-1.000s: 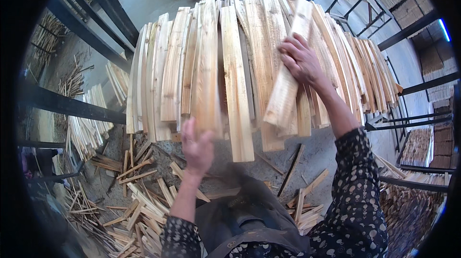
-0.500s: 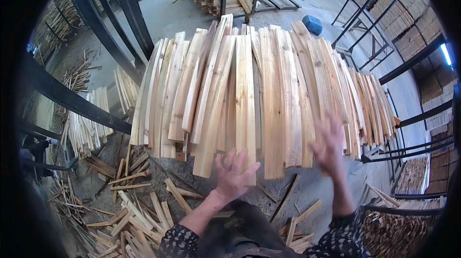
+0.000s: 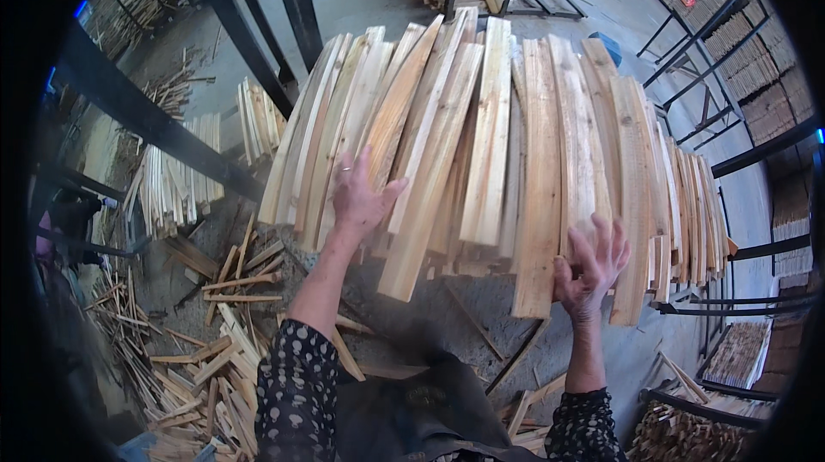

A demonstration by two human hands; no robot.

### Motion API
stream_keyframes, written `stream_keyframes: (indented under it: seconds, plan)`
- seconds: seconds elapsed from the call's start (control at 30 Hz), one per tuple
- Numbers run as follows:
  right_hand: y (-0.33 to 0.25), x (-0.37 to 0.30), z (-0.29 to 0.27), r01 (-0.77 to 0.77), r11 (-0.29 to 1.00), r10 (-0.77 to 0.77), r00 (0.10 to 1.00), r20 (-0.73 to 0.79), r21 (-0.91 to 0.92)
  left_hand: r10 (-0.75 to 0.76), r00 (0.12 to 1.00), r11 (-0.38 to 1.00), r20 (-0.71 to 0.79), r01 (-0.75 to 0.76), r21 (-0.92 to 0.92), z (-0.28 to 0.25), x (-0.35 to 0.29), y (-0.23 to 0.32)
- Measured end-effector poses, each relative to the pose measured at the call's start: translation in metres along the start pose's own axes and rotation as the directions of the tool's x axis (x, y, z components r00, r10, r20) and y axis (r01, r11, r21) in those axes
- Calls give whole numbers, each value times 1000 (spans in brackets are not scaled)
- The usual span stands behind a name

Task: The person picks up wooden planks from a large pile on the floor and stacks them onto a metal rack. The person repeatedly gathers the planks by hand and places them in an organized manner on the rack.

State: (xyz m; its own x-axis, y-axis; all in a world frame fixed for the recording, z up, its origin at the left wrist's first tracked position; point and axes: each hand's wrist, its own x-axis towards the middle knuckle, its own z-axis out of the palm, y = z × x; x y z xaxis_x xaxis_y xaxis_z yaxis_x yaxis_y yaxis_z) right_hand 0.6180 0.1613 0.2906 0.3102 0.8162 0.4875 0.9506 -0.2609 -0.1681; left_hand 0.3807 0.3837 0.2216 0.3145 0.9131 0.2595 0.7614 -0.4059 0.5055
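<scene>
Long wooden boards lie side by side in a wide stack in front of me, their near ends uneven. At the left part of the stack, my left hand has its thumb and fingers on either side of the lower end of a tilted, orange-tinged wooden board. The hand's underside is hidden. My right hand is at the near ends of the boards right of the middle, fingers bent and apart. Its thumb is by the edge of a board; I cannot tell how firmly it touches.
Dark metal posts rise beyond the stack's left side. Loose wood offcuts litter the floor at lower left. A metal frame stands at the far right, near stacked wood. A blue object shows behind the boards.
My left hand has moved up and left from the near end of a middle board to the tilted one, which has turned. My right hand is lower, at the board ends. The view has shifted.
</scene>
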Motion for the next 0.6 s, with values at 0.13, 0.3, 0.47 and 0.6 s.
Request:
stream_keyframes:
  seconds: [0.13,0.3,0.47,0.6]
  plan:
    - [-46,-13,-22,125,958,-116,992,-50,257,15,994,991,109,-1,-131,4,7,-24]
    - [-139,-41,29,119,819,-306,918,253,562,-12,958,999,287,1,38,1,26,-27]
    - [-172,-31,82,516,740,-626,763,161,431,-71,920,977,385,142,-158,-74,5,-49]
    - [-119,8,106,685,724,-678,686,264,79,-49,955,666,293,250,-703,-94,-117,-91]
